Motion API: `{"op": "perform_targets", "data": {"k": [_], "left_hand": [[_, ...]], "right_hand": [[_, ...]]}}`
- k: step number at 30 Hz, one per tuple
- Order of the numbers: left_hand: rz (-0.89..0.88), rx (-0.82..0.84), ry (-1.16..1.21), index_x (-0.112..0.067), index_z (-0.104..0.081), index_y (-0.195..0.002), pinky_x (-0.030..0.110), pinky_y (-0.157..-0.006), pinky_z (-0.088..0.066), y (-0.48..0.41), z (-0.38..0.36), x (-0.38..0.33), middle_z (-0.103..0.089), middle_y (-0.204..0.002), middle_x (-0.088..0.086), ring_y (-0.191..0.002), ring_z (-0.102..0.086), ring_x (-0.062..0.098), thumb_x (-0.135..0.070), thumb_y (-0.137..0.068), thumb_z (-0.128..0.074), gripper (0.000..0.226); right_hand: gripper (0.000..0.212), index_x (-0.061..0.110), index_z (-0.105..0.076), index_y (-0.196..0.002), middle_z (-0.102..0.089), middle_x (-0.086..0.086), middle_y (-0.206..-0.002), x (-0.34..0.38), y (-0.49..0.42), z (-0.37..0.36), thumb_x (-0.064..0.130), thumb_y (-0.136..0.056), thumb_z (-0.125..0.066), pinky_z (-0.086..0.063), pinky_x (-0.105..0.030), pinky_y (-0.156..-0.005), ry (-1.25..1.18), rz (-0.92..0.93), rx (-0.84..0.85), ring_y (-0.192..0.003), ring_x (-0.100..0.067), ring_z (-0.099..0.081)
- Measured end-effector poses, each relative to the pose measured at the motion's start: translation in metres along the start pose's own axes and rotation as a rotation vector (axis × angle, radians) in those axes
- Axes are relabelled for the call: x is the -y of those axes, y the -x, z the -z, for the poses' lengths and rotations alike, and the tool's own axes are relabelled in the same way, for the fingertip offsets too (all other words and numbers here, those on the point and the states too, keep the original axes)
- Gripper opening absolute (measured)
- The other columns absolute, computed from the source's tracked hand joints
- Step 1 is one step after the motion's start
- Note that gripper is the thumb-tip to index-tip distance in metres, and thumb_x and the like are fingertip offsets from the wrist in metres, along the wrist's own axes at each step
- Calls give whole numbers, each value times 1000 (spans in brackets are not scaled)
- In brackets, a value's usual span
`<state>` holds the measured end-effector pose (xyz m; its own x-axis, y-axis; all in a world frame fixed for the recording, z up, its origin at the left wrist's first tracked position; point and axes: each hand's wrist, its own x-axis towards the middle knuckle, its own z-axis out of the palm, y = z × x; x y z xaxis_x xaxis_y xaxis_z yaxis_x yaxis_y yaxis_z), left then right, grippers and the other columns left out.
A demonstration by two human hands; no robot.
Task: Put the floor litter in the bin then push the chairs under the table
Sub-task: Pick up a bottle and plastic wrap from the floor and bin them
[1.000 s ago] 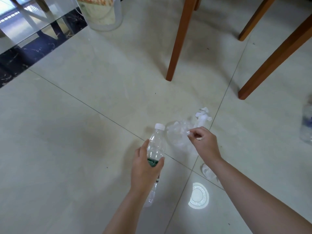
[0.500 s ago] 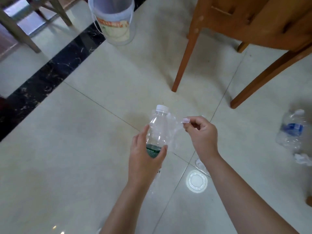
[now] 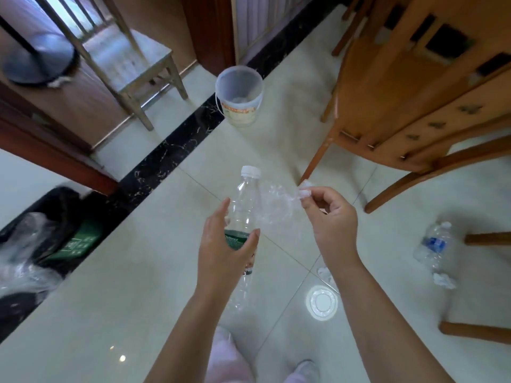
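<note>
Our left hand wraps around the upright clear plastic bottle with the green label, our right hand pinches crinkly clear plastic wrap, and the black bin with a clear liner waits far to our left.

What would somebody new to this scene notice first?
Two bare hands at centre: the left hand grips a clear bottle with a green label, and the right hand pinches crumpled clear plastic. A crushed blue-label bottle lies on the floor at right, and a black bin waits at far left.
</note>
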<state>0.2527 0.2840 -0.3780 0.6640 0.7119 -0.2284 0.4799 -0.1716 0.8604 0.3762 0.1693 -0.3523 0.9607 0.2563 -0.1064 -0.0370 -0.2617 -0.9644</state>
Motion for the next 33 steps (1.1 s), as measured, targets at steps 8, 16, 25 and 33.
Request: {"op": "perform_targets", "data": {"k": [8,16,25,33], "left_hand": [[-4,-3,86,-34,-36,-135,9,-74,-40,23,97,-78,-49,-125,-10,-107,-50,5,-28,-76,-74,71],[-47,21,154,-36,-36,-136,2,-72,-40,35,155,-111,-51,-127,-9,-111,-50,1,-32,-75,-74,72],[-24,-57,168,-37,-36,-136,3,-71,-40,2,194,-119,-50,-125,-11,-111,-49,5,-30,-76,-73,70],[-68,-54,137,-35,-39,-133,14,-85,-44,-93,174,-168,-49,-122,-16,-109,-48,-2,-27,-77,-73,66]], "right_hand": [[13,30,-63,-79,-64,11,-74,135,32,-4,19,-86,-61,-45,-8,-61,16,81,18,-66,2,-56],[10,27,-64,-80,-65,11,-73,206,64,-23,21,-86,-61,-45,-9,-60,56,133,-28,-65,1,-57],[8,24,-66,-80,-66,8,-75,240,48,-50,20,-85,-62,-46,-10,-60,71,123,-9,-70,-7,-59],[6,18,-66,-82,-67,4,-75,254,-38,-65,17,-85,-61,-49,-22,-64,83,86,-11,-69,-6,-60]]}}
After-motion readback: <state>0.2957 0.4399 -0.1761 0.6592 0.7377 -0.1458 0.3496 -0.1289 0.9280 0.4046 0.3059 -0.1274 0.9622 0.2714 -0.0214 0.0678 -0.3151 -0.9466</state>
